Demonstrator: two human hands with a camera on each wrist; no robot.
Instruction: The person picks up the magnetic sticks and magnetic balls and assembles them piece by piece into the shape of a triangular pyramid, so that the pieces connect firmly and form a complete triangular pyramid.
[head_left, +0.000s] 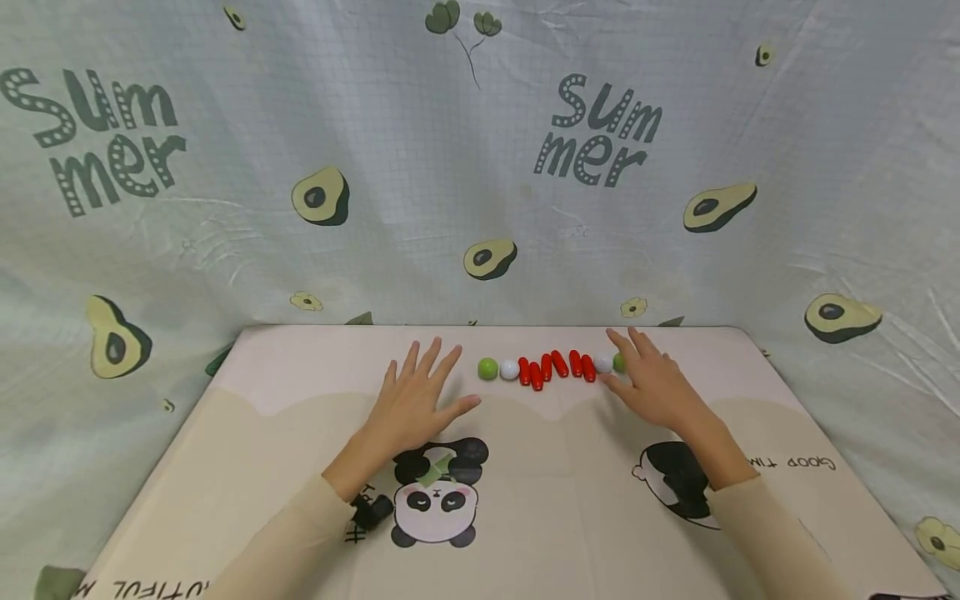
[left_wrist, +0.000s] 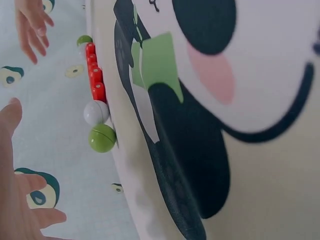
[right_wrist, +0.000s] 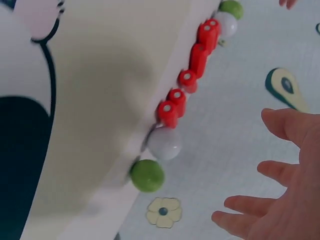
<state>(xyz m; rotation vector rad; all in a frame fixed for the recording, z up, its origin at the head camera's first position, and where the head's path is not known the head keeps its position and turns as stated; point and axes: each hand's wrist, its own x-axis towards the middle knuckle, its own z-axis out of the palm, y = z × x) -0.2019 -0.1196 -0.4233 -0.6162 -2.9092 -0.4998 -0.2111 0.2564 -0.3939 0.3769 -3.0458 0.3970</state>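
Observation:
A row of small pieces lies along the far part of the table: several red elongated, capsule-like pieces [head_left: 546, 367] in a zigzag, with a white ball [head_left: 509, 369] and a green ball [head_left: 487, 368] at the left end. Another white ball [right_wrist: 165, 143] and green ball [right_wrist: 147, 175] finish the right end. My left hand [head_left: 414, 402] is spread above the table, left of the row, holding nothing. Hovering by the right end, my right hand [head_left: 660, 385] has its fingers extended and partly covers the green ball there in the head view; it holds nothing.
The table mat [head_left: 555, 517] carries a printed panda [head_left: 435, 504] and a dark-haired cartoon figure [head_left: 675, 479]. Behind it hangs a pale cloth [head_left: 405, 150] with avocado prints. A small black object [head_left: 372, 511] shows beside the left sleeve.

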